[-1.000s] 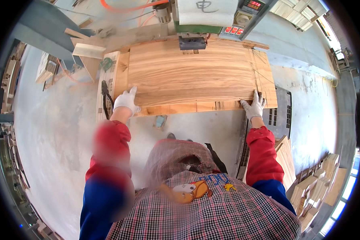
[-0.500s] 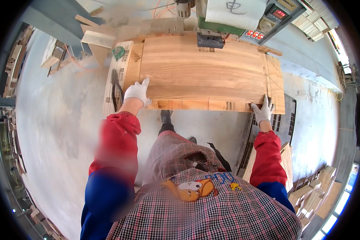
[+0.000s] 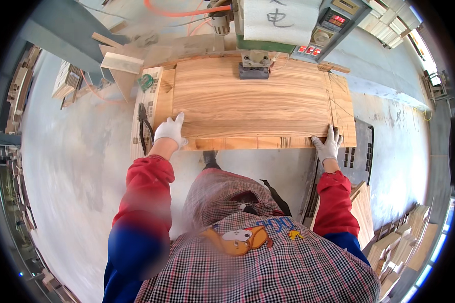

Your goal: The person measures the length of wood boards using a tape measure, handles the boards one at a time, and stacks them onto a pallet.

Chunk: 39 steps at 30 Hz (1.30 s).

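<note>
Since the earlier frame, the black block (image 3: 254,71) has dropped from the green housing (image 3: 268,46), baring a metal fitting; I see both hands still at the panel. The wooden panel (image 3: 253,108) lies flat ahead of them: the left hand (image 3: 171,131), thumb and fingers parted, rests at its near left corner; the right hand (image 3: 328,146) spreads its fingers over the near edge toward the right. Pliers (image 3: 144,126) lie on a pale board (image 3: 137,137) at left. Around stretches grey floor (image 3: 76,166), with stacked boards (image 3: 400,240) lower right.
</note>
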Tool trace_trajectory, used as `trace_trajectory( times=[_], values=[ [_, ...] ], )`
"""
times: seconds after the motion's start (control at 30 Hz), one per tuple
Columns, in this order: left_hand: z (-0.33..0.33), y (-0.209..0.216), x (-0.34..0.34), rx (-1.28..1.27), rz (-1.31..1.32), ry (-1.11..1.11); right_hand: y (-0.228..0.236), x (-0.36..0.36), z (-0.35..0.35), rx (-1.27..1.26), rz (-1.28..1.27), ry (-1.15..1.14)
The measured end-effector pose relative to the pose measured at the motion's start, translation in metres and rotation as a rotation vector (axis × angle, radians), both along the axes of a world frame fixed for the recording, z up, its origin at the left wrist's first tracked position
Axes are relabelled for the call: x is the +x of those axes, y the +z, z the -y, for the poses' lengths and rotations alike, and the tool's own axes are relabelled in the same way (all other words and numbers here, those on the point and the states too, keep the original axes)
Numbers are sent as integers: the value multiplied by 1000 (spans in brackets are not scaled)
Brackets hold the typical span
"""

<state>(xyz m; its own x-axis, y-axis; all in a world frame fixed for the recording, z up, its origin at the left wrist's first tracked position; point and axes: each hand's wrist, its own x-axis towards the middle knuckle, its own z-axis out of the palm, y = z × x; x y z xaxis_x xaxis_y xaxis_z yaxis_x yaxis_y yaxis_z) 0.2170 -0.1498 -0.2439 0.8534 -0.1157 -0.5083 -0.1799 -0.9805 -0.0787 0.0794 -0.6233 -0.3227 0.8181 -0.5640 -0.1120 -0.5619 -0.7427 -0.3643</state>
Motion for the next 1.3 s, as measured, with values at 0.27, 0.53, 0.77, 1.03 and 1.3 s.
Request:
trace_trajectory(
  times=[0.27, 0.53, 0.77, 1.03, 1.3],
  values=[
    [1, -1, 0, -2, 22, 4, 7, 0, -4, 17, -23, -10],
    [-1, -3, 0, -15, 45, -7, 3, 0, -3, 3, -25, -17],
    [0, -1, -1, -9, 27, -9, 4, -1, -5, 19, -25, -22],
    [-1, -1, -2, -36, 26, 9, 6, 0, -6, 17, -33, -13],
    [2, 1, -1, -28, 32, 1, 9, -1, -5, 29, -36, -24]
  ],
)
